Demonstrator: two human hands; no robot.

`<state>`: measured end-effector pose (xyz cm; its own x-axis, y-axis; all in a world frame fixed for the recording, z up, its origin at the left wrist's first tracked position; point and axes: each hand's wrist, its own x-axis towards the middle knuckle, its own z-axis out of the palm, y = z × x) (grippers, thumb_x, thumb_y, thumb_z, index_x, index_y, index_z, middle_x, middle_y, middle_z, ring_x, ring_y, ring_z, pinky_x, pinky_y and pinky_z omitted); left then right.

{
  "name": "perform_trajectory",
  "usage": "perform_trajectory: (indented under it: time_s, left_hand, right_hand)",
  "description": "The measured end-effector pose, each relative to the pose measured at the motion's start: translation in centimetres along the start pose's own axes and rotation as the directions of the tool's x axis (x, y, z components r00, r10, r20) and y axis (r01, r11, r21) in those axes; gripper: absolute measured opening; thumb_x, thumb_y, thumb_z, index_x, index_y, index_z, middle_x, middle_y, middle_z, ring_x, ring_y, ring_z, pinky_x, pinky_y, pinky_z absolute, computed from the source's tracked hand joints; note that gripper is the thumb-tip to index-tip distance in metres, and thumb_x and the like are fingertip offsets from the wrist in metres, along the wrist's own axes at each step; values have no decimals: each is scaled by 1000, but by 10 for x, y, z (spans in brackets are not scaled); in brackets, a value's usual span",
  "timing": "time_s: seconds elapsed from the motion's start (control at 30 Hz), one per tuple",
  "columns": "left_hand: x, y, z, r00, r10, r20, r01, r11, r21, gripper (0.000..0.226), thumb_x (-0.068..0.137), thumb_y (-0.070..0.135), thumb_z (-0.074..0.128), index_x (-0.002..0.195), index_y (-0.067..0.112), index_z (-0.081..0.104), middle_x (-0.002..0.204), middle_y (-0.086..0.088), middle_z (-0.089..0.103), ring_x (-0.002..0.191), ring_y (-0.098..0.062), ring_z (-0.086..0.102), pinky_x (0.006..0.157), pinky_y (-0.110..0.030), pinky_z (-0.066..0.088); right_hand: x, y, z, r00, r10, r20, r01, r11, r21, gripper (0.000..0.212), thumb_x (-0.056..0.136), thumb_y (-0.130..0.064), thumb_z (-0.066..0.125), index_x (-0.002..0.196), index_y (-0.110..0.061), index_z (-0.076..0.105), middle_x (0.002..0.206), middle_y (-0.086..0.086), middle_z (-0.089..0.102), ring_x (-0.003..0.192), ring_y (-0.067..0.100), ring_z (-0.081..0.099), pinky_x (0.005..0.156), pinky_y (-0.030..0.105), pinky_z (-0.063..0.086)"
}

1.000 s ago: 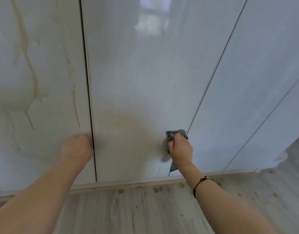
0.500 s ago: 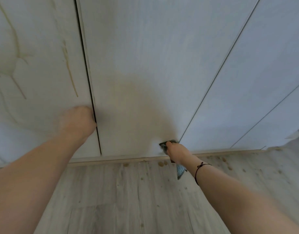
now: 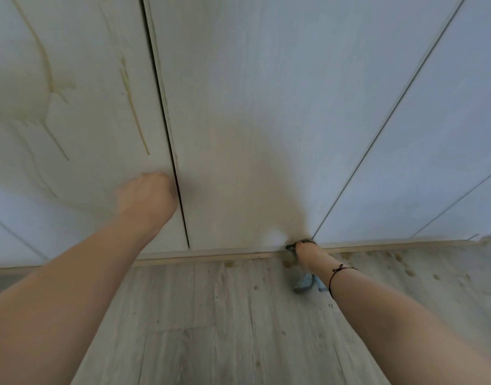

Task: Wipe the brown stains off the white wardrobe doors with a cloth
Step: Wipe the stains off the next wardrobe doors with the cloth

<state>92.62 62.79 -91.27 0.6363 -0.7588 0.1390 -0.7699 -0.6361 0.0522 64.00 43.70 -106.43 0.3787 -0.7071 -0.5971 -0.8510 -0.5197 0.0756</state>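
Head view: looking down at the foot of a row of flat white wardrobe doors (image 3: 433,134).
Brown stains: thin brown run marks (image 3: 48,76) streak the left door (image 3: 94,37), pooling in a blotch and trailing down in drips. A broad, faint brownish smear (image 3: 252,176) clouds the lower half of the middle door (image 3: 266,65).
Cloth: a small blue-grey cloth (image 3: 304,284) sits at the bottom right corner of the middle door, where it meets the pale wooden plinth strip (image 3: 211,255). A loose end hangs under the wrist.
Right hand: the right hand (image 3: 305,252) is clenched round the cloth and presses it into that corner. A thin dark cord bracelet (image 3: 342,270) circles the wrist.
Left hand: the left hand (image 3: 147,195) rests on the left door just beside the dark gap between the doors, fingers curled under. Whether they hook the door's edge or hold nothing, I cannot tell.
Hands: well apart, with the middle door's width between them.
Floor: grey wood-grain floor planks (image 3: 211,315), dotted with brown drops (image 3: 408,272) near the plinth strip on the right.
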Motion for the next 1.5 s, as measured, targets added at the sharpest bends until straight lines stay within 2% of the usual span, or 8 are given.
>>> perform_trajectory:
  time_s: [0.2, 0.47, 0.63, 0.9, 1.07, 1.23, 1.33, 1.5]
  left_hand:
    - [1, 4, -2, 1000, -14, -25, 14, 1000, 0, 18, 87, 15, 55, 92, 8, 71, 93, -20, 69, 89, -40, 67, 66, -36, 44]
    - [3, 3, 1, 999, -31, -28, 31, 1000, 1, 19, 89, 17, 56, 98, 10, 71, 101, -19, 70, 95, -39, 68, 74, -38, 51]
    - [7, 1, 3, 999, -31, -42, 31, 999, -6, 17, 87, 18, 58, 95, 10, 71, 97, -18, 70, 92, -38, 69, 70, -36, 49]
    - [5, -1, 7, 999, -41, -32, 39, 997, -69, 19, 87, 15, 57, 93, 10, 73, 96, -19, 71, 92, -40, 69, 73, -38, 53]
    - [2, 5, 3, 994, -107, -11, 105, 989, -107, 13, 82, 14, 62, 89, 9, 72, 92, -18, 71, 89, -38, 69, 67, -34, 48]
    - [-7, 7, -9, 997, -80, 16, 81, 993, -82, 18, 89, 10, 57, 99, 12, 71, 102, -12, 72, 98, -32, 70, 75, -35, 52]
    - [-9, 4, -10, 999, -52, 18, 53, 997, -57, 18, 92, 12, 55, 100, 14, 71, 103, -9, 72, 100, -29, 70, 78, -34, 53]
    - [-6, -6, -5, 998, -29, 48, 33, 996, -79, 20, 93, 11, 53, 103, 15, 70, 108, -9, 72, 103, -31, 69, 80, -34, 52]
  right_hand:
    - [-17, -35, 2, 965, -200, -169, 202, 979, -2, 32, 104, -11, 46, 134, -2, 49, 135, 18, 56, 120, 31, 56, 102, 38, 45]
    - [-20, -5, -8, 993, -39, -108, 27, 993, -113, 42, 98, -14, 60, 138, -6, 48, 140, 12, 54, 126, 29, 53, 105, 39, 46]
    - [-17, -29, -5, 923, -297, -246, 282, 955, -95, 36, 96, -6, 55, 132, -8, 51, 130, 13, 59, 116, 31, 57, 98, 41, 48]
    - [-21, 38, -12, 940, -66, -334, 73, 997, 8, 32, 99, -18, 52, 129, -20, 60, 126, 4, 65, 113, 25, 60, 88, 36, 53]
    - [-53, 48, -55, 747, 18, -665, 153, 968, 197, 27, 77, -13, 60, 102, -17, 69, 92, 7, 70, 86, 32, 63, 69, 34, 52]
    - [-106, 13, -135, 330, 155, -931, 408, 866, 289, 16, 71, -11, 40, 72, -25, 47, 55, -8, 46, 50, 25, 47, 47, 24, 27]
    - [-132, -35, -170, 248, 167, -954, 520, 808, 277, 13, 83, -13, 41, 73, -22, 42, 55, -8, 41, 49, 24, 43, 49, 28, 26]
    - [-135, -151, -182, 201, -178, -963, 641, 767, -8, 17, 100, -22, 48, 100, -12, 62, 77, 8, 67, 67, 32, 61, 59, 39, 46]
